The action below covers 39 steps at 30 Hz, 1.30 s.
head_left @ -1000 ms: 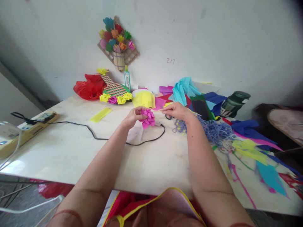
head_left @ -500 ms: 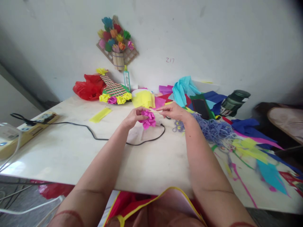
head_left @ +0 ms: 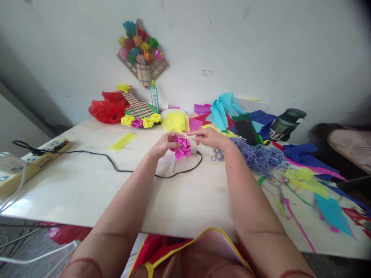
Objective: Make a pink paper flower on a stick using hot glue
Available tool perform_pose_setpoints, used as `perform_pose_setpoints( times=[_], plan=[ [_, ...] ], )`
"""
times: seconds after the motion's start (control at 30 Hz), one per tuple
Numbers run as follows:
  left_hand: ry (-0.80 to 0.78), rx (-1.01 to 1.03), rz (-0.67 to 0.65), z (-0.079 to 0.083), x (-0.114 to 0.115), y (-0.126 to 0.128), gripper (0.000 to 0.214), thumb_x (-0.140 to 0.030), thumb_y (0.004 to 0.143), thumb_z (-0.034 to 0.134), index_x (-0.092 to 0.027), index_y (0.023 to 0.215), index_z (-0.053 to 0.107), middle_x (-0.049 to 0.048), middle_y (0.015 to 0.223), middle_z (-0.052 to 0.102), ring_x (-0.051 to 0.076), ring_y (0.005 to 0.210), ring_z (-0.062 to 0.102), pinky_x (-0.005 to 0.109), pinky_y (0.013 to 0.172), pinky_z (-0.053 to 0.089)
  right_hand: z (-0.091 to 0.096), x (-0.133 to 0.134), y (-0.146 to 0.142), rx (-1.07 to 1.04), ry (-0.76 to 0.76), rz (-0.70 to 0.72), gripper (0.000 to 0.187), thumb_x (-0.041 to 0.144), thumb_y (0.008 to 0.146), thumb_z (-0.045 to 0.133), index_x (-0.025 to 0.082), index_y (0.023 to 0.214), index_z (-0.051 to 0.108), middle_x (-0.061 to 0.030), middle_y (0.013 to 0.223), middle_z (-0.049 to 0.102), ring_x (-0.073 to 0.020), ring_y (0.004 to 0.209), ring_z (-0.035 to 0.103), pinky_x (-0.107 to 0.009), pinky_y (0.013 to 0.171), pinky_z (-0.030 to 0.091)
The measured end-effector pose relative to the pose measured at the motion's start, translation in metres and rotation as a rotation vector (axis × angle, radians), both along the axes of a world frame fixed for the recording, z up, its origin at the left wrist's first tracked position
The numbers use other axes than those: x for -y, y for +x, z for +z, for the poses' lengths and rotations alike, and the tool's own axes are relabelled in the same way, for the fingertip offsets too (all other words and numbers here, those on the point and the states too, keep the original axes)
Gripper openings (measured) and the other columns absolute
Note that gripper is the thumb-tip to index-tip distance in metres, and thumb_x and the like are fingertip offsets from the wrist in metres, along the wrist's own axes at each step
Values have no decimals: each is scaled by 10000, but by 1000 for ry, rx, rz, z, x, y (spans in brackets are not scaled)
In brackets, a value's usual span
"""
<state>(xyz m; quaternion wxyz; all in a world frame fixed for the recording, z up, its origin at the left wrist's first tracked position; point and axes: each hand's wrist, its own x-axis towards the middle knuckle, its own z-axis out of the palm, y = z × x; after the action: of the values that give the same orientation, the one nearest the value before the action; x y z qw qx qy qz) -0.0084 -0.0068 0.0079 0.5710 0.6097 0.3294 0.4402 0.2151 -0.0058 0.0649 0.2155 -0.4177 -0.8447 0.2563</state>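
A magenta paper flower (head_left: 182,150) with crumpled petals is pinched in my left hand (head_left: 165,144), above the middle of the table. My right hand (head_left: 207,136) is just to its right, fingers closed on a thin pale stick (head_left: 189,136) that reaches across to the flower's upper edge. Whether the stick is joined to the flower is too small to tell. Below the hands, the end of a black cable (head_left: 179,173) curves over the tabletop.
A power strip (head_left: 43,162) lies at the left. At the back are a red plastic bag (head_left: 108,110), a guitar-shaped craft piece (head_left: 139,108), a glue bottle (head_left: 154,96) and coloured paper (head_left: 176,121). Tangled purple string (head_left: 257,156), a phone (head_left: 245,131) and a dark green jar (head_left: 287,125) are to the right.
My right hand has shifted slightly left, its fingers straighter along the stick. The flower has turned a little in my left hand, which stays in place.
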Motion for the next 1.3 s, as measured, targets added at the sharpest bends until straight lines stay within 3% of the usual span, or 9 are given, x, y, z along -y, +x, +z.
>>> perform_pose_setpoints(
  times=[0.17, 0.33, 0.47, 0.57, 0.9, 1.07, 1.3],
  plan=[
    [-1, -7, -19, -2, -1, -1, 396, -256, 554, 838, -132, 900, 692, 14, 682, 671, 94, 519, 562, 208, 487, 386, -2, -1, -5, 27, -7, 14, 411, 240, 877, 533, 221, 1260, 679, 33, 621, 599, -89, 540, 403, -239, 588, 326],
    [-7, -12, -35, -2, -1, 0, 401, -260, 564, 827, -131, 916, 685, 32, 735, 698, 100, 536, 578, 207, 489, 387, -6, 0, -14, 59, 30, -55, 387, 330, 907, 548, 234, 1256, 685, 6, 681, 672, -102, 592, 515, -230, 618, 361],
    [-19, -17, -7, -1, 0, 1, 408, -258, 550, 827, -131, 900, 662, 18, 714, 685, 103, 541, 579, 208, 502, 394, -11, -1, -21, 63, 110, -109, 329, 294, 888, 600, 265, 1193, 719, -25, 933, 773, -103, 651, 575, -220, 632, 403],
    [-5, -14, -4, -1, 0, 1, 396, -256, 554, 819, -131, 897, 666, 6, 690, 665, 104, 553, 576, 212, 522, 400, -12, -2, -22, 20, 152, -109, 295, 265, 881, 621, 300, 1151, 735, -20, 1115, 756, -129, 769, 652, -232, 698, 463],
    [-20, 111, -7, -1, -4, 2, 308, -270, 559, 741, -111, 822, 715, 39, 700, 676, 119, 578, 559, 237, 536, 380, -15, -6, -22, -27, 182, -96, 257, 238, 871, 650, 321, 1093, 749, -2, 1101, 754, -190, 961, 716, -304, 868, 539],
    [-86, 168, 89, -1, -5, 4, 267, -370, 596, 673, -129, 711, 678, 44, 684, 666, 142, 610, 569, 251, 554, 385, -20, -9, -22, -25, 187, -74, 257, 239, 872, 652, 334, 1091, 748, 5, 1111, 749, -200, 1047, 702, -310, 913, 539],
    [-1, 40, 135, -3, -5, 3, 302, -423, 652, 710, -142, 610, 606, -28, 511, 477, 82, 475, 379, 245, 484, 262, -20, -10, -23, -60, 195, -7, 260, 213, 869, 651, 361, 1056, 755, 29, 1107, 749, -193, 1110, 680, -326, 975, 524]
  ],
)
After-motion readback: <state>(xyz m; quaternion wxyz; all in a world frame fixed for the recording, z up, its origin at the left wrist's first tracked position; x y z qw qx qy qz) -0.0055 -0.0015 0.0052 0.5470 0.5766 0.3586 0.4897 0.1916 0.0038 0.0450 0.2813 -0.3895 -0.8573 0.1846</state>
